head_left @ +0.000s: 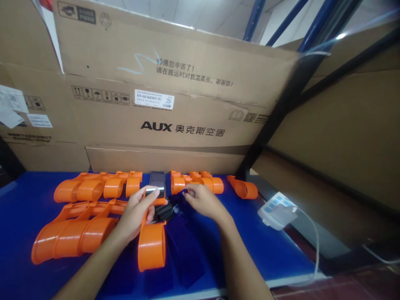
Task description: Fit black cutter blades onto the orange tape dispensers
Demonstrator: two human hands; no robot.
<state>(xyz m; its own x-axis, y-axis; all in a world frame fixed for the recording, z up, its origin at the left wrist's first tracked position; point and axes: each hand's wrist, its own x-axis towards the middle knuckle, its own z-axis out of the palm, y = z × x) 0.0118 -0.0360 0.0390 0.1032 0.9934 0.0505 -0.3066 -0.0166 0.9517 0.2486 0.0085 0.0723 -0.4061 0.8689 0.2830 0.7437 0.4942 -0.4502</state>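
Note:
My left hand [136,212] is closed around an orange plastic part [152,249] with a wide ring-shaped end hanging below the fingers. A shiny black piece [153,192] lies at the top of this part, under my thumb. Right of it, my right hand [201,199] pinches the edge of a dark blue, thin sheet or bag [184,246]; its exact kind is unclear. Several small black ribbed pieces [164,212] sit between the two hands, by the blue material. Behind my right fingers stands a group of similar orange parts [215,184].
More orange parts line the blue table [246,241] at the left, in a back row [90,189] and a front row [71,237]. A phone [157,179] stands at the back. One orange part [246,189] and a white power strip [275,211] lie right. A cardboard wall [187,100] closes the back.

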